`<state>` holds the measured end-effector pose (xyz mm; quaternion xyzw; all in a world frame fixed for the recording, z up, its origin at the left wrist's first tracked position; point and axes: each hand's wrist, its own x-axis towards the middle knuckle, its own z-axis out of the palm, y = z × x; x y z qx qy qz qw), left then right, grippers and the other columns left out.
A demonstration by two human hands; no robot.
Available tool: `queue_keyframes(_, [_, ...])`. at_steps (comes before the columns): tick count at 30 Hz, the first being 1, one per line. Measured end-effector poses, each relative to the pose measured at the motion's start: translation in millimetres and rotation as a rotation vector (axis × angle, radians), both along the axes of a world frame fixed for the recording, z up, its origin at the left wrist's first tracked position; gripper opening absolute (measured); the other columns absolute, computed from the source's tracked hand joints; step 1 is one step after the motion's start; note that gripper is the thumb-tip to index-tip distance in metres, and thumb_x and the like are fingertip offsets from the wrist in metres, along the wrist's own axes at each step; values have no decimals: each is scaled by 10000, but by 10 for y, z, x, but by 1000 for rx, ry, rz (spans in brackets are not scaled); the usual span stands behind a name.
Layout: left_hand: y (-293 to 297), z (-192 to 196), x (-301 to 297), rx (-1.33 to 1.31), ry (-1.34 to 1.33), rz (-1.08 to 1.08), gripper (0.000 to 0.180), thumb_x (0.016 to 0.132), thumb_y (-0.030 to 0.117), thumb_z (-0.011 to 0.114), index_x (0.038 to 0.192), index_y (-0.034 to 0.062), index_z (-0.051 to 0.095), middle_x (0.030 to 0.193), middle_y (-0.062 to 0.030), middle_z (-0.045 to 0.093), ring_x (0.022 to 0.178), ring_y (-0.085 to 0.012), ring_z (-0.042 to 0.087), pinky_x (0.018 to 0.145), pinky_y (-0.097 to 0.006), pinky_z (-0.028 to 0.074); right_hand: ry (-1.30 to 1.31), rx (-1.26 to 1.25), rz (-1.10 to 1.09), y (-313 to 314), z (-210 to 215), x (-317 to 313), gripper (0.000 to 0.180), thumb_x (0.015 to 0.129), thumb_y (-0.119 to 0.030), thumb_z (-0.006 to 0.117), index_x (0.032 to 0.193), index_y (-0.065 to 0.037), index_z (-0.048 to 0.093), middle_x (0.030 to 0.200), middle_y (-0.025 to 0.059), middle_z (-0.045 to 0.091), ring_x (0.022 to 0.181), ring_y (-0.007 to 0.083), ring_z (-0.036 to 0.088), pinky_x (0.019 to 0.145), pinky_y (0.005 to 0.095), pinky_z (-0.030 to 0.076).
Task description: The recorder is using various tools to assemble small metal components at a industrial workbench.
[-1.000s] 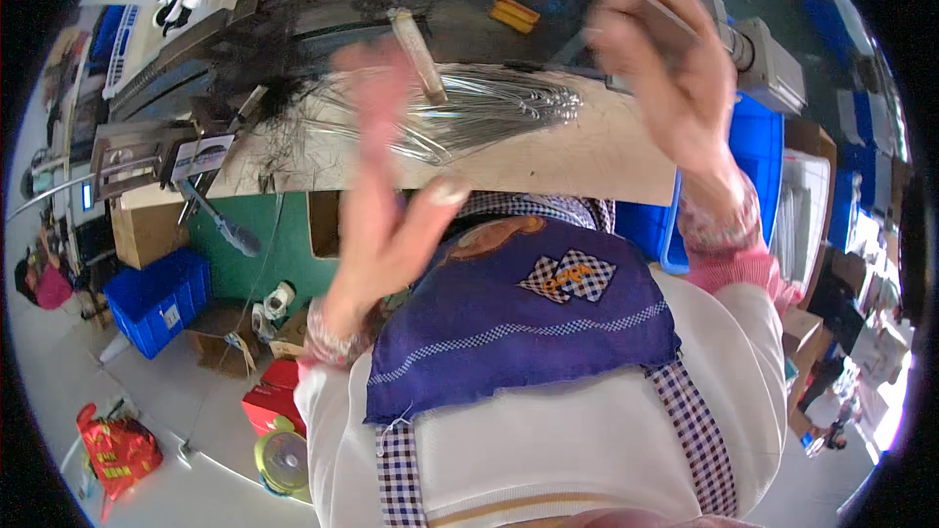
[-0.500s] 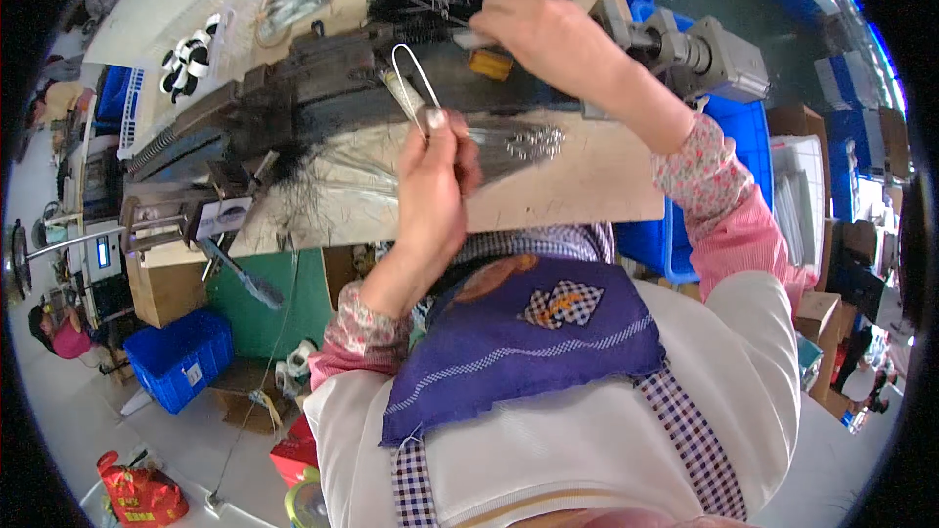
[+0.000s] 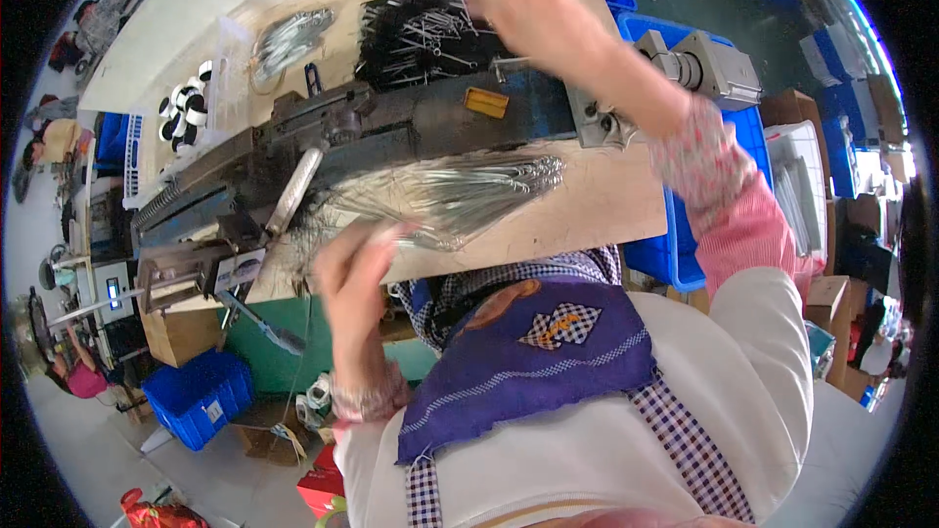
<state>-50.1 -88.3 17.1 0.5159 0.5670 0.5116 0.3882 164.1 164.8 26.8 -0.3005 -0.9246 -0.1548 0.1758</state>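
My left hand (image 3: 357,279) is smeared by motion at the table's front edge, its fingertips beside the near ends of a bundle of bent silvery wires (image 3: 489,186). Whether the fingers hold a wire does not show. My right hand (image 3: 553,29) is stretched out over the far side of a dark metal bench machine (image 3: 411,142). Its blurred fingers are at the right edge of a heap of thin metal pieces with black bristles (image 3: 425,29); what they hold, if anything, is hidden. A yellow block (image 3: 486,103) lies on the machine, between the heap and the wires.
A pale bar (image 3: 296,189) stands slantwise at the machine's left part. Farther left, a clear tray (image 3: 223,78) holds several black-and-white rolls. Another silvery bundle (image 3: 293,42) lies beyond the machine. A motor-like grey unit (image 3: 719,68) and blue bins (image 3: 748,152) stand at the right.
My left hand has swung left and nearer to me; the looped white wire it held upright no longer shows in it. My right hand has moved slightly farther out. The view has shifted a little.
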Motion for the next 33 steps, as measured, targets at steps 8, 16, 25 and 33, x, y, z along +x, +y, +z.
queue_keyframes(8, [1455,-343,512,37,243,-283,240,844,223,592,840,17,715,640,-131,632,563,-167,603,556,-304,454,133,-514,331,-200,260,124,243,779,-242,661,916,-44,625,900,120,590,868,306,604,713,415,497])
queue_keyframes(16, [1078,163,-22,394,1354,18,136,744,100,613,866,121,671,759,-49,563,685,-233,631,576,-363,510,385,-304,567,-361,-75,-475,129,778,-160,650,832,-60,589,774,101,592,754,300,613,658,399,508])
queue_keyframes(25, [405,-335,148,-117,-725,181,531,1003,420,360,915,-45,599,624,-78,546,371,-96,422,337,-224,325,433,-526,391,-319,-123,-700,190,811,-200,658,889,-31,695,829,119,681,763,293,647,713,346,515])
queue_keyframes(33, [578,240,-113,-73,-1863,-358,401,971,366,468,971,-34,484,581,-40,464,333,-90,407,290,-214,310,383,-642,332,-370,-43,-699,153,802,-137,620,889,-38,697,809,138,673,772,309,643,716,368,509])
